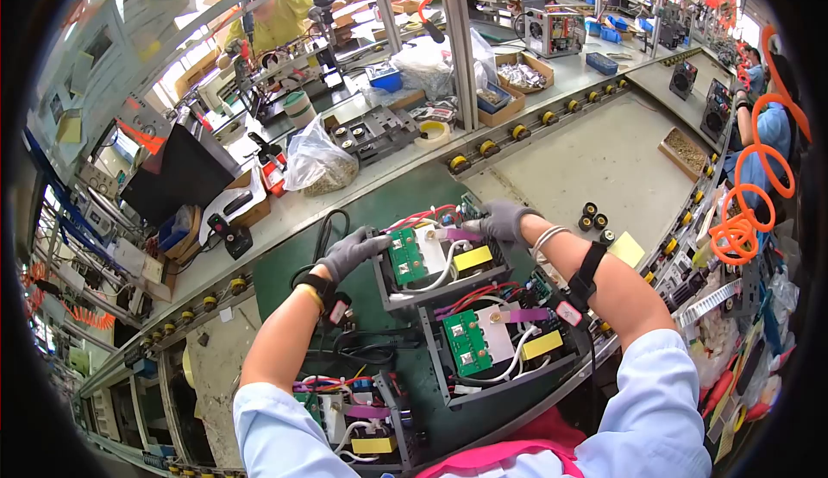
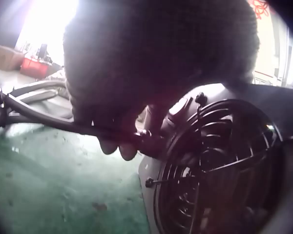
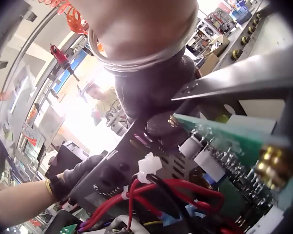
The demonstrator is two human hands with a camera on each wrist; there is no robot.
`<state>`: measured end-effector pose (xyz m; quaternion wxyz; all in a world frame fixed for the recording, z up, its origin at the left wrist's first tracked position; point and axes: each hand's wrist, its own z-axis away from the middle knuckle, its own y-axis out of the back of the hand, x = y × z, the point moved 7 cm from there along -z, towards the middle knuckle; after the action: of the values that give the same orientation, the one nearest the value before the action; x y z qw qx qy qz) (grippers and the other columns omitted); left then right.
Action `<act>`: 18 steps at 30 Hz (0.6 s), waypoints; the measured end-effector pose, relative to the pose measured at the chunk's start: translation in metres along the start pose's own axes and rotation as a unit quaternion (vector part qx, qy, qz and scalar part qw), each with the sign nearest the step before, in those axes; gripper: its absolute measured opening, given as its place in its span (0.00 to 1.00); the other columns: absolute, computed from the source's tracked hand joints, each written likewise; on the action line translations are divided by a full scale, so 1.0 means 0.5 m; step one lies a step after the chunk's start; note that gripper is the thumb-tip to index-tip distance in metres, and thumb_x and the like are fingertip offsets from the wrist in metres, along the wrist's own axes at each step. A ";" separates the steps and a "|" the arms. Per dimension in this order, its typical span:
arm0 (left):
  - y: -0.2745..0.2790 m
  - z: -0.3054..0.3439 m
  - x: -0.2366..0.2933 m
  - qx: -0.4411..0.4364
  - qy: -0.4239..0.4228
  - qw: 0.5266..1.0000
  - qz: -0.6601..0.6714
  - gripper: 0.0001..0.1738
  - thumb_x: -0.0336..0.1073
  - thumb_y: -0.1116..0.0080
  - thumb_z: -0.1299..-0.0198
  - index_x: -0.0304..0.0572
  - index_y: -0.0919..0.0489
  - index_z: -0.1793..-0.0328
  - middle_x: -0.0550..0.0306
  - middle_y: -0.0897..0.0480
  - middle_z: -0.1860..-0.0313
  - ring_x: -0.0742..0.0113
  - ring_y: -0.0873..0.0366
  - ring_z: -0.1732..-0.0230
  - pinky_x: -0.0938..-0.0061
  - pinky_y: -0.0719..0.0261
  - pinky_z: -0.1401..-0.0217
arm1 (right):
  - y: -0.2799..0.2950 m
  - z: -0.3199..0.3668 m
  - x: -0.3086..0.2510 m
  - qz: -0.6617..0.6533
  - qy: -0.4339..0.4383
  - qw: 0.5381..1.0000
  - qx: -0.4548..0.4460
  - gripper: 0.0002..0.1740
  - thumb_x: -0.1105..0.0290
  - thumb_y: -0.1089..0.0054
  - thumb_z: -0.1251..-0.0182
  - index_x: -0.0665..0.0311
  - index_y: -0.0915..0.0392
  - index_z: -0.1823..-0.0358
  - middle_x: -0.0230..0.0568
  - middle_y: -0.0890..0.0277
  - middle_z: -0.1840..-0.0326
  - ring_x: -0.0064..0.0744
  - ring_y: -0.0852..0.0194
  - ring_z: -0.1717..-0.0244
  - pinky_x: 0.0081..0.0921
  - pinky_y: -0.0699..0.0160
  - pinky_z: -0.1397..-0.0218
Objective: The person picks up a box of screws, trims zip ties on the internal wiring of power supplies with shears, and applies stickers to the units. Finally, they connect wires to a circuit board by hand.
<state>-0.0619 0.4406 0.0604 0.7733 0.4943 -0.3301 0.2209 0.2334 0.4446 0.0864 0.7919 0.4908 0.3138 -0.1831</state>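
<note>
An open metal chassis (image 1: 423, 292) holds a green circuit board (image 1: 405, 256), a yellow label and red and white wires. At its left end the grey-gloved left hand (image 1: 352, 254) grips the panel. In the left wrist view the dark left glove (image 2: 151, 58) is beside a round fan grille (image 2: 219, 165), with a black cable (image 2: 53, 119) next to the fingers. The right hand (image 1: 503, 222) grips the chassis's far right corner; in the right wrist view this glove (image 3: 154, 90) lies on the panel edge, its fingers partly hidden, above red wires (image 3: 185, 184).
A second open chassis (image 1: 500, 344) stands close on the near right, a third (image 1: 354, 418) at the near left. Black cables (image 1: 371, 346) lie on the green mat (image 1: 285, 271). Small black rollers (image 1: 593, 216) and a yellow note (image 1: 626, 250) are to the right.
</note>
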 end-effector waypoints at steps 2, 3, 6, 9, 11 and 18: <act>0.022 0.039 -0.001 0.056 -0.020 0.995 0.075 0.40 0.65 0.38 0.49 0.42 0.24 0.39 0.53 0.18 0.54 0.62 0.23 0.48 0.69 0.28 0.42 | -0.011 -0.039 0.014 -0.006 0.026 0.999 0.042 0.38 0.39 0.33 0.45 0.65 0.21 0.46 0.55 0.18 0.54 0.46 0.18 0.54 0.39 0.22 0.51; 0.040 0.061 0.024 0.098 -0.050 0.986 0.123 0.38 0.62 0.34 0.50 0.42 0.24 0.41 0.53 0.18 0.55 0.63 0.22 0.51 0.70 0.26 0.45 | -0.018 -0.046 0.002 -0.070 0.035 0.996 0.035 0.36 0.43 0.30 0.44 0.63 0.23 0.43 0.55 0.18 0.55 0.45 0.19 0.52 0.37 0.23 0.48; 0.102 0.142 0.090 0.259 -0.167 0.945 -0.109 0.37 0.51 0.26 0.59 0.48 0.23 0.41 0.51 0.22 0.57 0.61 0.22 0.57 0.67 0.23 0.53 | -0.010 -0.029 -0.039 -0.064 0.124 0.986 0.092 0.38 0.53 0.27 0.46 0.62 0.30 0.36 0.57 0.22 0.47 0.51 0.21 0.47 0.39 0.23 0.45; 0.077 0.232 0.160 0.326 -0.211 0.863 -0.324 0.44 0.54 0.22 0.66 0.54 0.24 0.38 0.48 0.27 0.55 0.52 0.24 0.56 0.61 0.23 0.51 | -0.019 -0.001 -0.081 0.121 0.128 0.972 0.153 0.42 0.58 0.26 0.48 0.61 0.36 0.32 0.60 0.29 0.39 0.54 0.24 0.43 0.41 0.23 0.42; 0.044 0.238 0.143 0.319 -0.180 0.852 -0.374 0.46 0.55 0.22 0.65 0.56 0.25 0.34 0.45 0.27 0.53 0.48 0.25 0.51 0.59 0.25 0.48 | -0.035 0.007 -0.096 0.248 0.091 0.960 0.095 0.45 0.61 0.27 0.49 0.61 0.39 0.30 0.63 0.33 0.36 0.57 0.27 0.40 0.42 0.24 0.40; 0.016 0.253 0.180 0.340 -0.219 0.820 -0.405 0.38 0.45 0.26 0.57 0.51 0.24 0.36 0.50 0.25 0.46 0.46 0.28 0.42 0.57 0.29 0.38 | -0.064 0.093 -0.227 0.270 0.059 0.938 0.211 0.50 0.53 0.30 0.45 0.71 0.46 0.28 0.62 0.33 0.38 0.54 0.30 0.39 0.43 0.24 0.42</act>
<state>-0.0427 0.3301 0.1681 0.4828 0.8506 -0.1644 -0.1283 0.1456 0.3865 0.1570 0.6698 0.7228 0.1698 0.0043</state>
